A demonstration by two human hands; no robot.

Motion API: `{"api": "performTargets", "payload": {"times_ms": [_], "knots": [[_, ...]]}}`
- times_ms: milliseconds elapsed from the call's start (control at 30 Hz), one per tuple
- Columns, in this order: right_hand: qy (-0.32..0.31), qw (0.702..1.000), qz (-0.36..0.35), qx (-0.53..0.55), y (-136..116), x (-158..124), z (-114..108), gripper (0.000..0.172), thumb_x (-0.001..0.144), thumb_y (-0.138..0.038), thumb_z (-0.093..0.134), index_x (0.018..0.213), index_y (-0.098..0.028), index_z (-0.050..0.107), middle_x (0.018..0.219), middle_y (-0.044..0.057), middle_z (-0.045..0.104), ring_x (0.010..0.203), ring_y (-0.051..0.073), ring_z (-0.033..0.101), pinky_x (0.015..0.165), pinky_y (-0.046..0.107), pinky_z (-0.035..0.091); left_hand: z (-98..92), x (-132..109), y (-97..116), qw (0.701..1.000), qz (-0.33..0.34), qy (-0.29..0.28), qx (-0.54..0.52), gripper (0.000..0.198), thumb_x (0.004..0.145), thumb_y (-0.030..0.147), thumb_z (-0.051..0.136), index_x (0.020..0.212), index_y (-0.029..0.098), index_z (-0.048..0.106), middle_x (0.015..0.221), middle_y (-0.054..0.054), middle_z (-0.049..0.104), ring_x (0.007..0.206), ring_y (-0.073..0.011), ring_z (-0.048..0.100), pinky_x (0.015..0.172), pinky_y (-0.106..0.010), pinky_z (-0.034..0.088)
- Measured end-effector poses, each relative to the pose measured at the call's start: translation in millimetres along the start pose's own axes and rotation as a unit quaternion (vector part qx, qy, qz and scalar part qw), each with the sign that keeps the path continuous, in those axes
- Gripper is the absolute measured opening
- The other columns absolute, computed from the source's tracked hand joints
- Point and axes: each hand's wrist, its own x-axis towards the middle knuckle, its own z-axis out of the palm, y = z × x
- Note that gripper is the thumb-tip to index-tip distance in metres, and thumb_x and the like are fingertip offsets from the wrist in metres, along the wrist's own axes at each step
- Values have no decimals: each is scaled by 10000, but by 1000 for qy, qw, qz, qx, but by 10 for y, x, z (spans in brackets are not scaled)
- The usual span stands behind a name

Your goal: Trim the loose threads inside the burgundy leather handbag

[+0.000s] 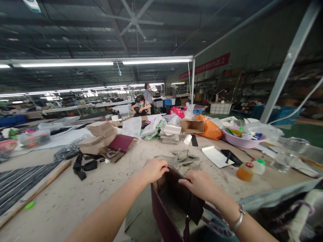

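A dark maroon handbag (161, 210) with a brown lining gapes upward at the near edge of the table. My left hand (154, 170) is closed on the bag's far left rim, fingers bent over the edge. On the far right rim, my right hand (199, 184) grips the bag wall, its thumb lying along the inside. A braided handle (214, 218) hangs by my right wrist, partly hidden under the forearm. Behind the bag lies crumpled grey-green cloth (185, 158). The bag's bottom is out of view.
Another maroon bag piece (122, 143) lies beside stacked brown cardboard (101, 129). Black straps (84, 166) are at left. To the right are a notepad (215, 156), a phone (230, 158), an orange jar (244, 172) and a purple basin (243, 143). Other people (147, 95) are in the background.
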Motion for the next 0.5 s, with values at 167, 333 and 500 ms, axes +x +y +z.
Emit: {"api": "performTargets", "payload": {"times_ms": [167,333,500], "knots": [[-50,998,3,47,1,217,-46,386,793,-584,588,649,-233,657,631,1,651,578,151,557,487,254,242,36,29,17,1000,-1,18,13,142,874,298,544,821,204,638,783,-5,673,735,-162,613,658,-247,427],[-85,995,5,45,-63,392,-21,387,874,-502,505,668,-219,672,656,12,670,633,153,592,524,255,271,68,62,30,999,-25,33,21,150,861,305,551,788,207,639,730,-5,666,694,-168,607,624,-250,413],[-84,996,12,11,-122,431,-20,399,919,-411,436,674,-222,689,717,30,700,706,177,631,571,264,328,110,92,53,997,-57,41,26,151,844,330,568,802,215,656,764,-17,680,753,-189,622,684,-265,439]]}}
